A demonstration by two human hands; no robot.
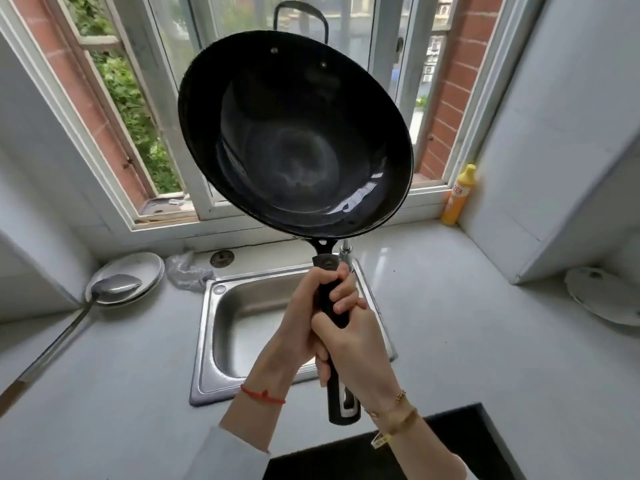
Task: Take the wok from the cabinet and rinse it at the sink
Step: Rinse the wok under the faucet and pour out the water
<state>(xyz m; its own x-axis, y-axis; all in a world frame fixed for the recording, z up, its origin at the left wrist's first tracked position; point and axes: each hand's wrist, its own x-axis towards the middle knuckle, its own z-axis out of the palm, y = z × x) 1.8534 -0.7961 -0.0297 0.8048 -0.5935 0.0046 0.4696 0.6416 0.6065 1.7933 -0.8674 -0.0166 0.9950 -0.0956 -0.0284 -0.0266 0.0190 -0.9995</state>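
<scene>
Hands come first: our left hand (311, 317) wraps the upper part of the black handle (334, 341), fingers curled tight just below the metal neck, and our right hand (356, 355) grips lower down, its fingers closed round the same handle and overlapping the left, so both are clamped on it with the butt end sticking out beneath. We judge the double grip answers the weight of the wok (294, 133), which is lifted up and tipped so its dark, bare bowl faces us, the small loop handle (300, 19) at the far rim uppermost against the window (114, 109). Held so, the wok hangs in the air above the steel sink (221, 327), not yet lowered into it; the cabinet part of the job looks done and the rinsing has not begun, since the bowl shows only a sheen and we cannot tell whether it is wet. The tap (346, 251) is mostly hidden behind the handle's neck, so it stands close to the path down and we would need to mind it when lowering. On the surface (433, 306) left of the sink a ladle (114, 289) rests across stacked plates (138, 268), with a crumpled plastic bag (187, 271) just beside the basin's corner. A yellow detergent bottle (459, 195) stands on the sill at right, well apart, and a white plate (602, 296) lies further right.
</scene>
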